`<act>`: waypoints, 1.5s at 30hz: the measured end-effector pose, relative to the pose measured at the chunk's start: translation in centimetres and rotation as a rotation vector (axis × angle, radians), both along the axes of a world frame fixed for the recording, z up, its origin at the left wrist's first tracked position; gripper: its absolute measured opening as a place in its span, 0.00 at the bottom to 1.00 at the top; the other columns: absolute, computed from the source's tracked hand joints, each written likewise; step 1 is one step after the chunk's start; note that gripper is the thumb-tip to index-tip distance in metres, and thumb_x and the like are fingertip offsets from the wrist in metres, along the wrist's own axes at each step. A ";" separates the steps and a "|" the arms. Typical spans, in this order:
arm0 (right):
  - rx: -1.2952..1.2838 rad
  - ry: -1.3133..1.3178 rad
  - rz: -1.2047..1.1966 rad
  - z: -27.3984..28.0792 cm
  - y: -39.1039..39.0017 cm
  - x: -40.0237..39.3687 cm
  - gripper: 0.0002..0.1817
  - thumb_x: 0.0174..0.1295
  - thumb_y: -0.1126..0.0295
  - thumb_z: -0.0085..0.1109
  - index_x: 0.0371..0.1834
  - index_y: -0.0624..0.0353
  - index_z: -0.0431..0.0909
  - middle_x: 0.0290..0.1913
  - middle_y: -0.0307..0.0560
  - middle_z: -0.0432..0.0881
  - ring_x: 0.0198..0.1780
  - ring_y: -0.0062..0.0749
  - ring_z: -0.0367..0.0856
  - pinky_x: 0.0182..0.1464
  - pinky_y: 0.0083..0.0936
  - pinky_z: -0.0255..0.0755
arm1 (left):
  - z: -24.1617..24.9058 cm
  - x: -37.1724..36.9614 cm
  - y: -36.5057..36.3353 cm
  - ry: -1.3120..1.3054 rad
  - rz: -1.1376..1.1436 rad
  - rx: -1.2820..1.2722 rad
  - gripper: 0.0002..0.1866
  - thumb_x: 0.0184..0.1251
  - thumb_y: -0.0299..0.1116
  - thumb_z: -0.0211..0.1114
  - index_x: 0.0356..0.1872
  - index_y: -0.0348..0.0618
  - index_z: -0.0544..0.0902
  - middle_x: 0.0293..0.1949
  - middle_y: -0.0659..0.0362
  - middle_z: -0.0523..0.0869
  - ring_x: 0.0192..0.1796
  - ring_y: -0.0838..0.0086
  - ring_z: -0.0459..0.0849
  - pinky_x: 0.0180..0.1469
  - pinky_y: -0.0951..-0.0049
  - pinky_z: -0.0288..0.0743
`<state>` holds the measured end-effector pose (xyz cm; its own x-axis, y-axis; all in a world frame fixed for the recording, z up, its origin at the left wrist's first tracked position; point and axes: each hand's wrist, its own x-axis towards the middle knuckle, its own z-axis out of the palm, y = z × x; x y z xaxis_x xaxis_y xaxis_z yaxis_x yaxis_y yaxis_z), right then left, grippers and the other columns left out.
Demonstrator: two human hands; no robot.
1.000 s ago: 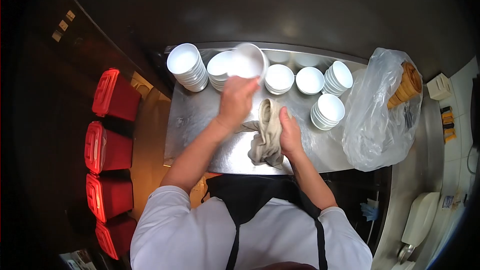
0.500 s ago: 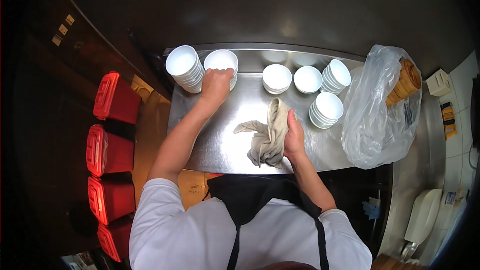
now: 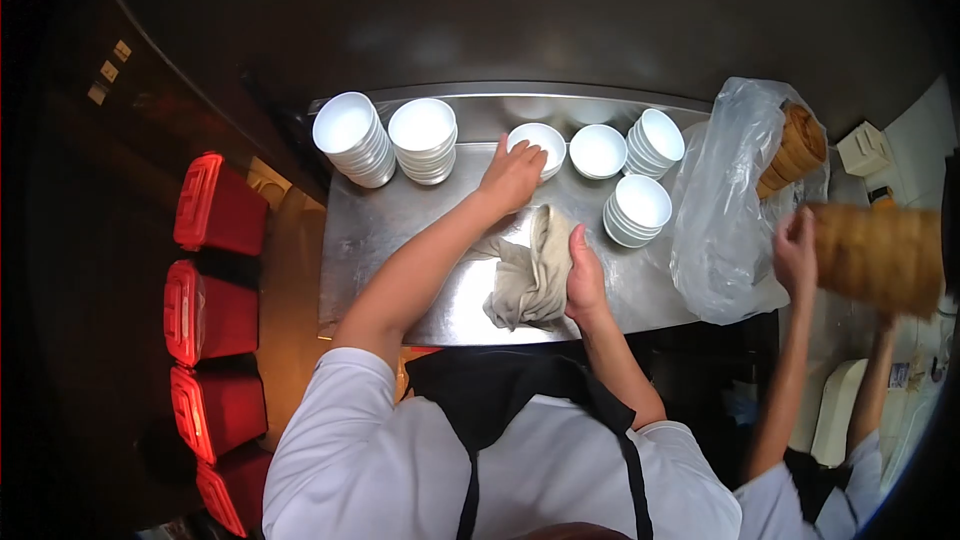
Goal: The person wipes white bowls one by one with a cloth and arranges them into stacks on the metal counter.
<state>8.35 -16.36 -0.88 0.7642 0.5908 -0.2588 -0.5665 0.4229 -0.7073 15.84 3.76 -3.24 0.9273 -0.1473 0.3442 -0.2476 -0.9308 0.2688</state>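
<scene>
My left hand (image 3: 513,178) is at the near left side of a small white bowl (image 3: 543,140), its fingertips over the rim and its thumb along the side. It appears to pinch the rim; whether other bowls sit beneath is partly hidden by the hand. Held upright in my right hand (image 3: 586,280) is a folded greyish-beige cloth (image 3: 545,265), its lower end bunched over the steel table (image 3: 445,305). Right of my left hand stand another white bowl (image 3: 598,151) and two short bowl stacks (image 3: 655,143), (image 3: 637,210).
Two taller bowl stacks (image 3: 352,138), (image 3: 424,140) stand at the back left. A clear plastic bag (image 3: 725,240) with bamboo steamers (image 3: 795,150) lies right. A co-worker's hands (image 3: 796,255) carry a steamer stack (image 3: 878,258). Red lidded bins (image 3: 222,208) line the left.
My left hand has moved right, from the second tall stack to the middle bowl. My right hand still holds the cloth. A co-worker carrying bamboo steamers has come into view at the right.
</scene>
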 end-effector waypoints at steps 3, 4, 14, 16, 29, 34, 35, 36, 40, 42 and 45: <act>-0.034 -0.013 -0.023 0.2 -0.9 -0.2 0.35 0.76 0.42 0.38 0.66 0.66 0.69 0.60 0.51 0.78 0.58 0.36 0.80 0.60 0.35 0.75 | -1.6 1.8 -0.1 0.313 0.050 0.026 0.06 0.67 0.32 0.60 0.38 0.48 0.86 0.38 0.50 0.88 0.48 0.56 0.85 0.67 0.38 0.59; -0.026 0.000 -0.049 0.2 -1.3 0.0 0.35 0.76 0.42 0.38 0.66 0.66 0.68 0.60 0.51 0.78 0.58 0.36 0.80 0.61 0.35 0.75 | -1.4 1.6 -0.2 0.309 0.022 0.029 0.06 0.67 0.32 0.60 0.37 0.48 0.86 0.36 0.49 0.88 0.46 0.55 0.85 0.67 0.39 0.60; 0.010 0.095 -0.211 1.0 -2.5 0.5 0.37 0.76 0.42 0.35 0.69 0.67 0.64 0.65 0.53 0.74 0.64 0.40 0.76 0.66 0.37 0.70 | -2.0 -0.3 -1.0 0.206 0.053 -0.122 0.07 0.67 0.31 0.60 0.33 0.45 0.85 0.33 0.48 0.87 0.43 0.52 0.85 0.71 0.35 0.52; -0.013 0.090 -0.226 1.5 -2.3 0.4 0.37 0.76 0.42 0.35 0.70 0.67 0.64 0.65 0.53 0.74 0.64 0.40 0.76 0.66 0.37 0.70 | -1.2 -0.8 -1.1 0.193 0.053 -0.129 0.07 0.67 0.32 0.60 0.34 0.43 0.85 0.33 0.46 0.86 0.43 0.50 0.85 0.72 0.37 0.51; -0.806 -1.257 -0.488 3.5 2.4 1.8 0.25 0.76 0.59 0.44 0.69 0.64 0.69 0.67 0.58 0.71 0.68 0.43 0.70 0.70 0.35 0.61 | 3.0 -9.8 -6.5 0.271 -0.031 -0.983 0.13 0.72 0.30 0.57 0.50 0.34 0.83 0.40 0.60 0.88 0.42 0.81 0.82 0.46 0.74 0.76; -0.159 -0.260 -0.050 4.6 0.6 6.5 0.24 0.77 0.52 0.42 0.55 0.61 0.78 0.45 0.43 0.83 0.42 0.25 0.83 0.47 0.26 0.77 | 5.6 -13.0 -6.9 0.263 -0.182 -1.194 0.11 0.75 0.29 0.58 0.50 0.34 0.83 0.41 0.65 0.87 0.42 0.84 0.80 0.47 0.78 0.75; -0.197 -0.214 -0.185 3.9 1.5 5.5 0.27 0.77 0.51 0.40 0.56 0.65 0.77 0.46 0.46 0.84 0.46 0.28 0.83 0.50 0.27 0.76 | 5.5 -12.9 -7.1 0.184 -0.163 -1.276 0.10 0.75 0.29 0.59 0.48 0.34 0.83 0.41 0.65 0.87 0.41 0.85 0.79 0.47 0.78 0.75; -0.295 -0.411 -0.229 3.0 2.4 3.8 0.27 0.77 0.52 0.39 0.57 0.66 0.77 0.52 0.49 0.81 0.52 0.31 0.79 0.55 0.29 0.72 | 5.3 -12.2 -6.7 0.150 -0.103 -1.281 0.10 0.74 0.28 0.58 0.48 0.35 0.83 0.41 0.65 0.87 0.41 0.85 0.79 0.46 0.78 0.76; -0.776 -1.448 -0.357 3.4 4.6 -1.6 0.24 0.76 0.58 0.42 0.62 0.64 0.76 0.73 0.58 0.63 0.75 0.41 0.59 0.71 0.36 0.56 | 2.3 -10.7 -4.3 0.080 0.073 -0.985 0.07 0.67 0.26 0.59 0.40 0.35 0.82 0.32 0.44 0.86 0.31 0.60 0.86 0.35 0.67 0.77; -0.816 -1.410 -0.278 4.0 4.2 0.4 0.22 0.75 0.58 0.44 0.63 0.61 0.76 0.69 0.56 0.68 0.71 0.39 0.65 0.69 0.35 0.60 | 3.0 -12.2 -3.4 0.216 -0.001 -0.746 0.07 0.65 0.25 0.58 0.38 0.35 0.82 0.33 0.41 0.85 0.32 0.53 0.85 0.35 0.64 0.76; -0.501 -0.864 0.012 5.6 1.1 5.3 0.22 0.74 0.57 0.48 0.60 0.62 0.77 0.60 0.52 0.77 0.61 0.36 0.74 0.64 0.31 0.66 | 8.6 -13.3 -3.2 0.365 -0.167 -0.813 0.09 0.69 0.27 0.58 0.42 0.35 0.84 0.32 0.52 0.87 0.37 0.69 0.87 0.41 0.68 0.77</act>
<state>13.61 -15.27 4.76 0.8023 0.5745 0.1619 0.2248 -0.0395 -0.9736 2.54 0.58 5.39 0.9875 -0.1299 0.0894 -0.1328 -0.3794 0.9157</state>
